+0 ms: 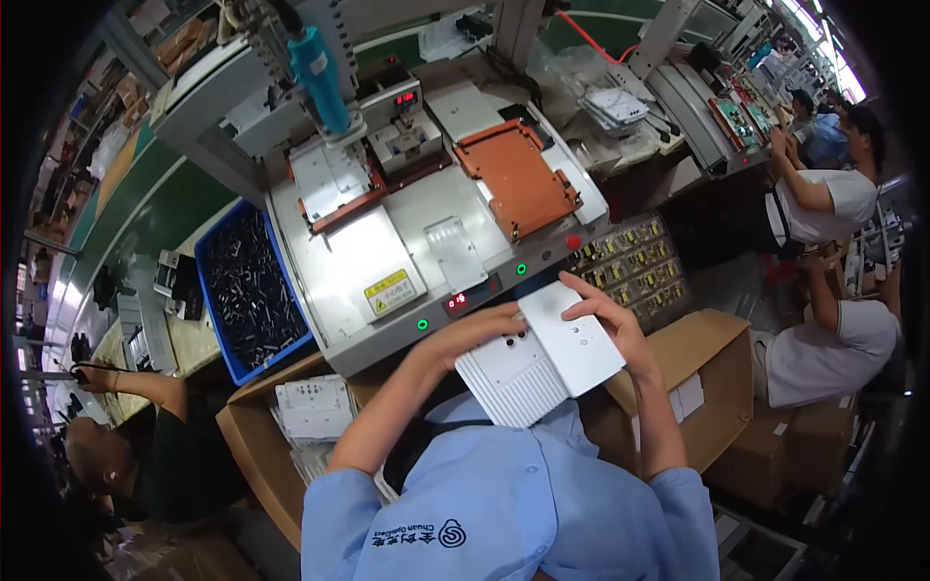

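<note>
Close in front of my body I hold two white plastic housing pieces, one partly over the other. My left hand (478, 331) is closed on the edge of the ribbed piece (511, 380), which has small dark holes near its top. My right hand (612, 318) grips the smooth white cover (573, 351), its fingers bent over the upper edge and face. The cover hides part of the ribbed piece. Whether the two are joined, I cannot tell. Just beyond my hands stands a bench machine (368, 339) with lit green buttons and red displays.
An orange fixture (518, 174) and a teal screwdriver (320, 77) belong to the machine. Left: a blue bin (278, 362) of small dark parts and a carton (257, 465) beside white housings (315, 407). Right: a component tray (635, 266), an open carton (722, 353) and co-workers (833, 358).
</note>
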A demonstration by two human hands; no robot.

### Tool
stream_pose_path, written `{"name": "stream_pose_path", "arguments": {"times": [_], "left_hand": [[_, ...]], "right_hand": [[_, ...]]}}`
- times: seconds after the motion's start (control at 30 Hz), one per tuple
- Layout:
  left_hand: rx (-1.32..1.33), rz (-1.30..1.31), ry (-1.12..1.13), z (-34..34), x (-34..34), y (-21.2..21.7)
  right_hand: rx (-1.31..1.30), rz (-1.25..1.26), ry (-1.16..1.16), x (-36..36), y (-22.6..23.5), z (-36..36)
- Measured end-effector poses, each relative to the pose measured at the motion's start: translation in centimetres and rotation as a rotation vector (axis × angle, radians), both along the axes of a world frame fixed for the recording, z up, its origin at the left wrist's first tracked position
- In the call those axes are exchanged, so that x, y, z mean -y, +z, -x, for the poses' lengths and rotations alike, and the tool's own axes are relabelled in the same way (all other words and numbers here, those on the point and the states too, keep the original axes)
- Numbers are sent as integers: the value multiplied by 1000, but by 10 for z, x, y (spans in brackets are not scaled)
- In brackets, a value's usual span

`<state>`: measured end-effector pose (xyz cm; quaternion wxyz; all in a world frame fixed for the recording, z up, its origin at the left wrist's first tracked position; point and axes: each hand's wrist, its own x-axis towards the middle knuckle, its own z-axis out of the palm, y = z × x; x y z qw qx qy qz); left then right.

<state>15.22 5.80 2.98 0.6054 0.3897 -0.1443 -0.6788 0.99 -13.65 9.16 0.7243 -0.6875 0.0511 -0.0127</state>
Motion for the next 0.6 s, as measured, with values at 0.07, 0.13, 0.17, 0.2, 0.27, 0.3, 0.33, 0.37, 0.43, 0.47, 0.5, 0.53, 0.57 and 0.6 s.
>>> {"name": "stream_pose_path", "arguments": {"times": [0.07, 0.13, 0.17, 0.2, 0.27, 0.3, 0.33, 0.37, 0.43, 0.47, 0.5, 0.53, 0.57, 0.6], "left_hand": [[4, 19, -38, -15, -10, -4], [78, 115, -102, -28, -14, -26], [144, 180, -174, -35, -13, -34], [54, 147, -198, -38, -17, -39], [101, 178, -235, -35, -18, -32], [155, 210, -281, -35, -19, -32], [220, 195, -351, -38, -22, -33], [218, 193, -332, -36, -28, -40], [434, 272, -309, -31, -39, -61], [250, 160, -213, -28, -43, -47], [247, 157, -192, -32, -45, -40], [262, 104, -244, -38, -47, -36], [274, 51, -296, -41, -50, -36], [228, 56, -267, -40, -48, -45]], "right_hand": [[-27, 67, 153, -7, 11, -14], [1, 270, 409, -14, 19, -32], [-7, 266, 417, -20, 20, -40], [77, 340, 529, -28, 21, -48], [177, 429, 696, -38, 21, -60], [175, 426, 711, -39, 19, -65], [100, 346, 778, -39, 16, -71], [24, 267, 844, -40, 12, -76], [-4, 159, 880, -45, 8, -82], [-52, 184, 767, -52, 10, -79], [-98, 208, 656, -58, 13, -76], [-221, 222, 636, -66, 17, -77], [-222, 221, 663, -67, 20, -80], [-305, 225, 645, -68, 22, -83]]}}
